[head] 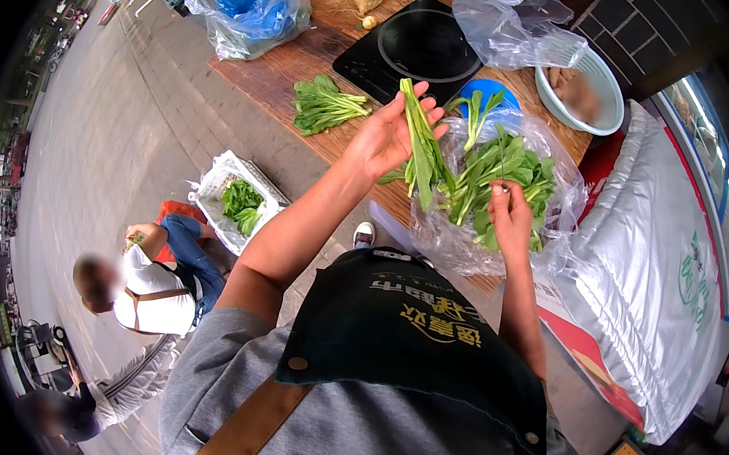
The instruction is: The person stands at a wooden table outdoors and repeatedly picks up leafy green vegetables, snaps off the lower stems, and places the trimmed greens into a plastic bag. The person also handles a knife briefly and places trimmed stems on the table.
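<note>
My left hand point(392, 128) holds a small bunch of leafy greens point(420, 144) by thumb and palm, stems up and leaves hanging, its other fingers spread. Lower and to the right, my right hand point(511, 217) grips a small thin metal tool point(505, 188); its exact kind is unclear. That hand is over a heap of leafy greens point(522, 164) lying on a clear plastic bag point(448, 249) at the edge of the wooden table point(260, 79). A separate bunch of greens point(327, 104) lies on the table to the left.
Behind the greens are a black induction cooktop point(415, 45), a blue bowl point(499, 94) and a pale basin point(605, 119) of brown roots. Plastic bags point(253, 13) sit farther left. Below the table, a white crate point(221, 214) holds greens beside a seated person point(158, 290).
</note>
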